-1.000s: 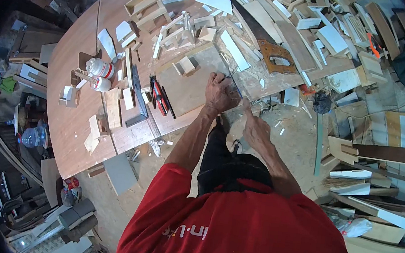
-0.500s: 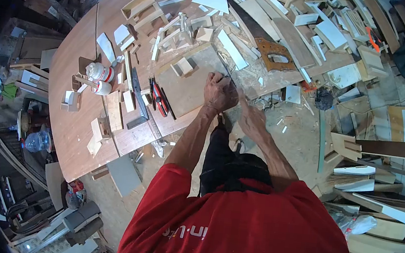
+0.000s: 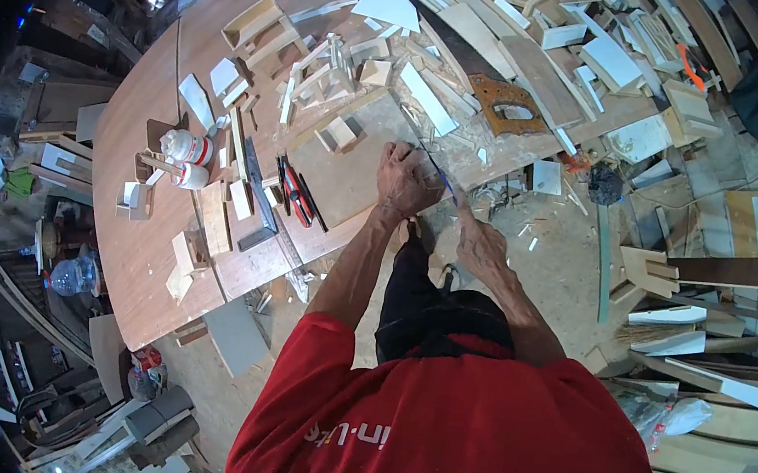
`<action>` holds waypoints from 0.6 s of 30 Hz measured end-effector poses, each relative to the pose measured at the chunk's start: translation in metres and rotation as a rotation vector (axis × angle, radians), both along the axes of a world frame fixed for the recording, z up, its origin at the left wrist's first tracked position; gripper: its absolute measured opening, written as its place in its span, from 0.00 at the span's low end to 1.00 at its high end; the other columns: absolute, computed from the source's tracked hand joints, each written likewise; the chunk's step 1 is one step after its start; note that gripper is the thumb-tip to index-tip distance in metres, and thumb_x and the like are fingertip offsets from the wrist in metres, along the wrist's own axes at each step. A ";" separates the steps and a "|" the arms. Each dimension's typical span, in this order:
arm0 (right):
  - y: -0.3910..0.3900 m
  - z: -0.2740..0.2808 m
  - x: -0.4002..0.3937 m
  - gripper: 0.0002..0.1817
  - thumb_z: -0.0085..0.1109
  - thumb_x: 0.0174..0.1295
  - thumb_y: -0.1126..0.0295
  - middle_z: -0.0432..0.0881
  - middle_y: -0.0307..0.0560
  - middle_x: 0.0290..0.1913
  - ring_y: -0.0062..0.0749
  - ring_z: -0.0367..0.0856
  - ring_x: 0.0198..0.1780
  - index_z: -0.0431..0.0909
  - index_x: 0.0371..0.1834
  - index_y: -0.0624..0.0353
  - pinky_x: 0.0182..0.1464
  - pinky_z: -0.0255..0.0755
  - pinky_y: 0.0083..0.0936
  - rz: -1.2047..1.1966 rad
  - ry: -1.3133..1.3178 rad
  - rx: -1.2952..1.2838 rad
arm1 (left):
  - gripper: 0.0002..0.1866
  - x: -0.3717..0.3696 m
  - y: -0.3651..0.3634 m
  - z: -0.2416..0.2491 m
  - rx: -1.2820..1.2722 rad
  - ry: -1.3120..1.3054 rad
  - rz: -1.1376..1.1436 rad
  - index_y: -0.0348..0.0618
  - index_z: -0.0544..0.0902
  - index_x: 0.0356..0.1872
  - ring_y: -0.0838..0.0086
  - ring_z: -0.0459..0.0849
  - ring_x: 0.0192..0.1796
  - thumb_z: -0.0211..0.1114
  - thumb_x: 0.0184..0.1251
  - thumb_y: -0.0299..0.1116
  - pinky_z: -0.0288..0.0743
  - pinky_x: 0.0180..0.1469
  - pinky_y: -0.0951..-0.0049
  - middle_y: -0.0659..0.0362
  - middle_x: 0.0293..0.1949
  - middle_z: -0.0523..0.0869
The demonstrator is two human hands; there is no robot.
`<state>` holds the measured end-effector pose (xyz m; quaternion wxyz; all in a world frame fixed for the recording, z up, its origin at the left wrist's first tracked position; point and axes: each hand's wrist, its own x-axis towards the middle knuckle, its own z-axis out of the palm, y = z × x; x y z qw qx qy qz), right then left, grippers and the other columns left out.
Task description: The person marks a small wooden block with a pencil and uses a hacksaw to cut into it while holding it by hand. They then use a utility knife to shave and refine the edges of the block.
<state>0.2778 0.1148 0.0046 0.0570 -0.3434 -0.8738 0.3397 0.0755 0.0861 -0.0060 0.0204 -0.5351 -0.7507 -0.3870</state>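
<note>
My left hand [image 3: 403, 182] is closed, its fingers curled down at the right edge of a flat board [image 3: 364, 161] on the table. What it grips, if anything, is hidden beneath the fingers. Just to the right, my right hand [image 3: 481, 245] is wrapped around the near end of a narrow blade [image 3: 446, 183], index finger stretched along it. The blade runs up and left past my left knuckles at the board's edge. On the board sits a small pale wooden block [image 3: 339, 134]. Red-handled pliers [image 3: 297, 195] and a black pen-like stick [image 3: 313, 200] lie left of my left hand.
A handsaw [image 3: 508, 107] with a wooden handle lies among offcuts beyond my hands. Glue bottles [image 3: 187, 146] and a metal square [image 3: 259, 192] are at the left of the table [image 3: 130, 275]. Scrap wood [image 3: 670, 276] is stacked on the right, with chips on the floor.
My right hand has drawn back toward my body, down and to the right, bringing the blade with it. More of the blade shows now; my left hand stays nearly in place.
</note>
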 end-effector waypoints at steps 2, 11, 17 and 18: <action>0.002 -0.001 0.004 0.41 0.48 0.58 0.77 0.81 0.61 0.28 0.60 0.80 0.30 0.46 0.77 0.48 0.36 0.71 0.51 -0.013 0.029 0.010 | 0.10 0.003 0.002 0.005 0.044 -0.018 0.019 0.43 0.81 0.27 0.55 0.73 0.41 0.68 0.39 0.32 0.72 0.43 0.59 0.52 0.32 0.75; -0.002 0.009 0.008 0.40 0.48 0.61 0.75 0.79 0.66 0.25 0.64 0.80 0.30 0.44 0.77 0.46 0.38 0.71 0.54 -0.119 0.004 -0.140 | 0.18 -0.007 0.004 -0.031 -0.263 0.054 0.215 0.40 0.77 0.48 0.51 0.75 0.48 0.65 0.56 0.32 0.72 0.50 0.57 0.47 0.40 0.78; -0.001 0.016 0.005 0.40 0.46 0.63 0.75 0.80 0.69 0.29 0.69 0.79 0.35 0.41 0.77 0.42 0.41 0.71 0.54 -0.156 -0.014 -0.196 | 0.23 -0.035 -0.020 -0.011 -0.368 -0.001 -0.002 0.40 0.76 0.53 0.50 0.74 0.56 0.66 0.55 0.35 0.66 0.60 0.58 0.45 0.53 0.79; -0.001 0.017 0.005 0.40 0.46 0.63 0.75 0.80 0.69 0.30 0.69 0.79 0.36 0.41 0.78 0.41 0.41 0.71 0.54 -0.167 -0.041 -0.220 | 0.23 -0.039 -0.023 -0.007 -0.371 -0.002 0.000 0.40 0.76 0.53 0.50 0.74 0.56 0.66 0.55 0.35 0.66 0.60 0.58 0.45 0.53 0.79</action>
